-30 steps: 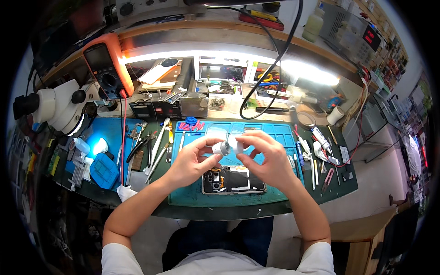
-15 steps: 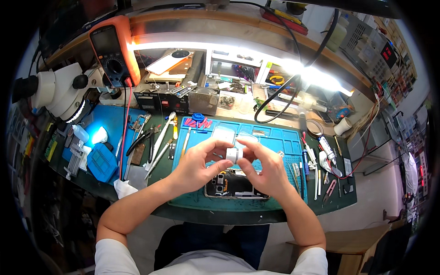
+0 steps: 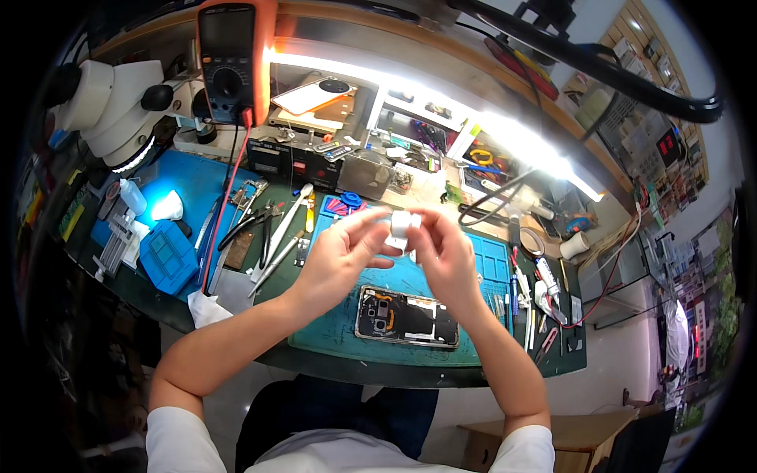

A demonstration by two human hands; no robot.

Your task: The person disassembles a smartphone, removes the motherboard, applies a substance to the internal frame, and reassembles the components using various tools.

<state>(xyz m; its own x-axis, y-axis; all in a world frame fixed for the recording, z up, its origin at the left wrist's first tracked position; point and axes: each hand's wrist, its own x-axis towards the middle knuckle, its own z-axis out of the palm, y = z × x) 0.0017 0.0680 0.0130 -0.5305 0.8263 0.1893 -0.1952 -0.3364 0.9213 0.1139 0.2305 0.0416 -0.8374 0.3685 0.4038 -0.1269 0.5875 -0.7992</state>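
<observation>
Between my two hands, raised over the blue work mat, is a small white roll with a pale flap below it; it looks like tape, but its kind is not certain. My left hand pinches it from the left with bent fingers. From the right, my right hand grips it with thumb and fingertips. Below them an opened phone lies on the mat, its camera block at the left and dark inner parts showing.
An orange multimeter and a white microscope stand at the left. Pliers, a white brush and a blue case lie on that side. At the right are a glue tube and several tools. A black cable arches overhead.
The view has shifted and tilted. My hands have risen away from the phone, which now shows whole. The white roll has turned between my fingers, and a pale flap shows under it.
</observation>
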